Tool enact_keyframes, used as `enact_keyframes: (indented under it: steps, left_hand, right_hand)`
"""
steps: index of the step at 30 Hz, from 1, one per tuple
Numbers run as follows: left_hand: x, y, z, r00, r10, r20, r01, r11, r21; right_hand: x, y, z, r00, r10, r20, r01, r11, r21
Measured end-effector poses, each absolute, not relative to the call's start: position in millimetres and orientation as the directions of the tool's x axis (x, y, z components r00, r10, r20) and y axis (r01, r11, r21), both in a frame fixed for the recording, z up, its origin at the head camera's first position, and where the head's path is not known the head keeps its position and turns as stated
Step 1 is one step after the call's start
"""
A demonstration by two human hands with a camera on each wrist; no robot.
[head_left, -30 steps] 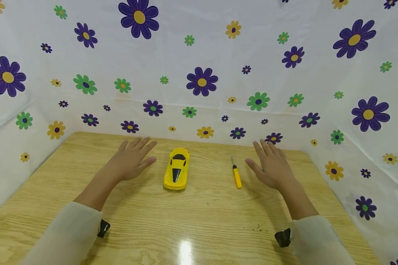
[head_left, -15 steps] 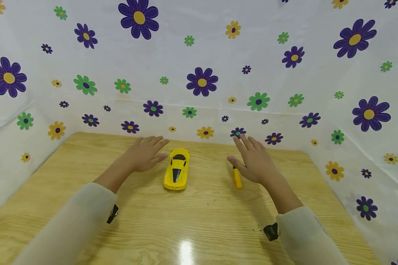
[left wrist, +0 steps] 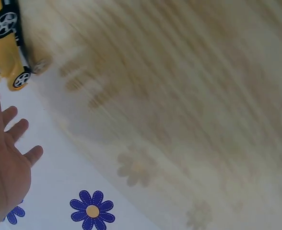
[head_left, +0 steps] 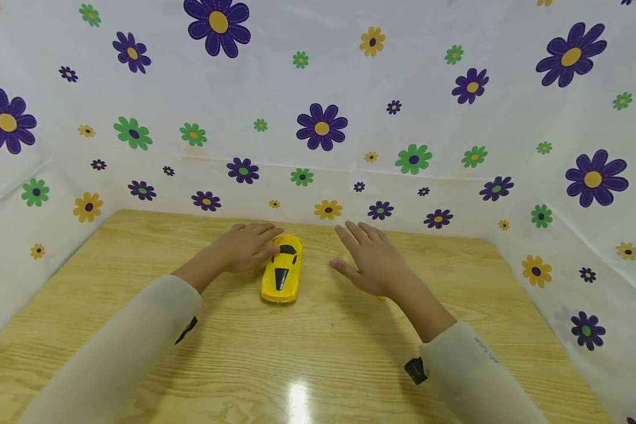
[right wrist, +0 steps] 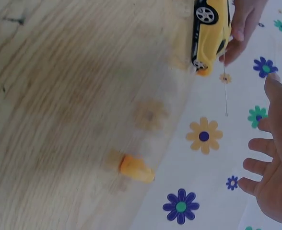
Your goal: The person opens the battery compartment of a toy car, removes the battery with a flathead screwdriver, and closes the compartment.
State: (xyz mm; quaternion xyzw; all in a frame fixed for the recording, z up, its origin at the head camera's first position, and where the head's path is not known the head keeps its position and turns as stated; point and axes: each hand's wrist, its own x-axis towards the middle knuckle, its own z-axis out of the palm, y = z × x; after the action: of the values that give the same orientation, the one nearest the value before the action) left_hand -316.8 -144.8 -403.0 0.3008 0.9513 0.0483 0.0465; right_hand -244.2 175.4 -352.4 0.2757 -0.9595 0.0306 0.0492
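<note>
A yellow toy car with black windows stands on the wooden table, left of the middle. My left hand is at its left front side, fingers extended, the thumb overlapping the car in the head view. Wheels of the car show at the upper left of the left wrist view. My right hand hovers to the right of the car with spread fingers, nothing held. Beneath it lies a screwdriver, mostly hidden in the head view; its yellow-orange handle shows in the right wrist view.
The wooden table ends at the back against a white flower-print cloth. That cloth also stands along the left and right sides. Black straps show at both sleeve cuffs.
Both hands have moved inward: the left one rightward to the car, the right one leftward over the screwdriver, now covering most of it. The car has stayed in place.
</note>
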Motion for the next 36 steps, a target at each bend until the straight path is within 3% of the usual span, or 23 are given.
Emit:
enact_keyframes:
  steps: [7,15,22,36]
  left_hand:
    - [-322.6,-143.9,-404.8,-0.772,0.633,-0.068,0.627,0.774,0.085]
    - [-322.0,-137.9,-401.5,-0.721,0.687,-0.093,0.687,0.726,0.040]
    - [-317.9,-136.6,-402.1,-0.712,0.695,-0.096,0.695,0.718,0.040]
    - [-319.0,-139.2,-414.0,-0.687,0.727,-0.005,0.720,0.682,0.131]
  right_hand:
    - [-237.4,150.7,-363.6,-0.810,-0.585,0.048,-0.585,0.811,0.011]
    - [-224.1,123.9,-375.7,-0.703,-0.711,-0.011,-0.703,0.692,0.163]
    - [-218.6,108.0,-382.8,-0.618,-0.786,-0.013,-0.759,0.592,0.269]
    - [-219.3,91.1,-398.4,-0.498,-0.865,0.064,-0.806,0.489,0.334]
